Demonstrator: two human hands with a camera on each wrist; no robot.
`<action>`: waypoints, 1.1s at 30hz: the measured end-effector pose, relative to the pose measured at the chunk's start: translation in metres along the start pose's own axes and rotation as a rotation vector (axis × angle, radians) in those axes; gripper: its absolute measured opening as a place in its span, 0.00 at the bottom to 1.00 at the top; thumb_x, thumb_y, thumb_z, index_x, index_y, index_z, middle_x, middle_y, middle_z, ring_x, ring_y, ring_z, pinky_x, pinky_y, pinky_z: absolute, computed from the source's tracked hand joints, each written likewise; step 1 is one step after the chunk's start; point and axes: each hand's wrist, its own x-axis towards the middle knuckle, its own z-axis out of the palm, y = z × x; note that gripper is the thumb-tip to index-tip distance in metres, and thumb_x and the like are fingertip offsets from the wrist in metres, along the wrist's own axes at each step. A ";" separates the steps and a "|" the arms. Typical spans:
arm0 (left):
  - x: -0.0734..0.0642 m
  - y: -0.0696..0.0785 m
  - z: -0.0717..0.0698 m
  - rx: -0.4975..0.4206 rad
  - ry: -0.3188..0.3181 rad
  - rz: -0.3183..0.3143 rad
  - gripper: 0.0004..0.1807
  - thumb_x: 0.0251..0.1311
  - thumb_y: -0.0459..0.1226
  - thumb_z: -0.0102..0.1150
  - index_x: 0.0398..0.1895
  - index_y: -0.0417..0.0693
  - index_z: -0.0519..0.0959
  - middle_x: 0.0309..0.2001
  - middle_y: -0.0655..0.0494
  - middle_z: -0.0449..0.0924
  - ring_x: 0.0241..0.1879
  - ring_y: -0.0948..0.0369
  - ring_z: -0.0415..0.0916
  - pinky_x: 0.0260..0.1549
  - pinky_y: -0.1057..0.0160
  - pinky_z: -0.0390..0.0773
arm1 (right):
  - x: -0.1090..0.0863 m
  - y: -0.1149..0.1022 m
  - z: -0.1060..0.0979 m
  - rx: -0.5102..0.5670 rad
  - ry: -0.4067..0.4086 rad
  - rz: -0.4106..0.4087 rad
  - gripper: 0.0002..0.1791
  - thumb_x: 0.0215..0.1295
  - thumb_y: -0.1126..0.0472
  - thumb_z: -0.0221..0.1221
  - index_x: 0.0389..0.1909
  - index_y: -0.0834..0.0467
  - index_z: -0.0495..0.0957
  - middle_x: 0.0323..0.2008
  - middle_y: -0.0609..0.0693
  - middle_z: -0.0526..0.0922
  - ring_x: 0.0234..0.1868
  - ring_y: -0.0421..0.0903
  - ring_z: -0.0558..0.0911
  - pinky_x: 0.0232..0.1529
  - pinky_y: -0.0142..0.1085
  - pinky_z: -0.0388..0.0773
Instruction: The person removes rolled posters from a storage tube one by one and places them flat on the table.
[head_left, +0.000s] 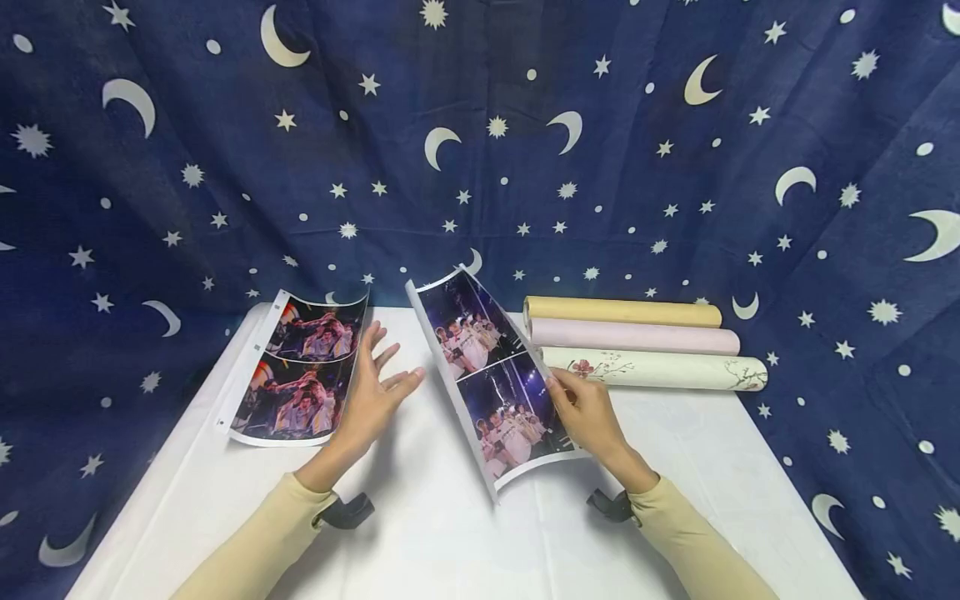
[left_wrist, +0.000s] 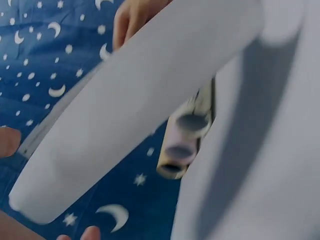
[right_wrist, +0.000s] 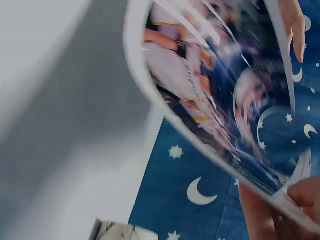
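My right hand (head_left: 592,417) pinches the right edge of a glossy photo print (head_left: 502,400), thumb on its front. The sheet is curved and tilted above the white table, bearing two dark stage pictures of people in white, one over the other. Its plain back (left_wrist: 125,105) fills much of the left wrist view. My left hand (head_left: 371,396), fingers spread and thumb pointing right, holds nothing; it overlaps the right edge of another photo print (head_left: 307,379) on the left. That second sheet, also with two pictures, curls up at its edges.
At the back right lie three rolls side by side: a yellow one (head_left: 622,312), a pink one (head_left: 637,337) and a cream one with blossom branches (head_left: 667,370). The white table (head_left: 465,542) ends against a dark blue curtain (head_left: 495,83) with moons and stars.
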 end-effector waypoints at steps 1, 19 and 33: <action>-0.003 0.000 0.005 -0.011 -0.017 -0.031 0.54 0.59 0.35 0.66 0.78 0.62 0.38 0.77 0.53 0.40 0.75 0.49 0.53 0.65 0.45 0.70 | 0.000 -0.002 0.003 0.003 0.020 0.004 0.13 0.70 0.64 0.56 0.51 0.65 0.82 0.35 0.60 0.89 0.29 0.49 0.88 0.28 0.31 0.84; -0.004 -0.022 0.029 0.036 -0.016 -0.074 0.54 0.54 0.20 0.55 0.76 0.66 0.41 0.65 0.42 0.64 0.60 0.44 0.72 0.48 0.59 0.81 | 0.001 -0.003 0.020 0.100 0.060 0.084 0.14 0.71 0.63 0.55 0.54 0.61 0.79 0.42 0.60 0.88 0.36 0.53 0.89 0.32 0.30 0.85; -0.008 -0.028 0.014 0.023 -0.127 0.084 0.35 0.57 0.18 0.49 0.69 0.48 0.68 0.74 0.51 0.62 0.70 0.59 0.61 0.66 0.55 0.68 | 0.000 0.005 0.012 0.210 -0.110 0.174 0.30 0.63 0.74 0.56 0.67 0.56 0.69 0.65 0.62 0.73 0.26 0.36 0.76 0.21 0.27 0.75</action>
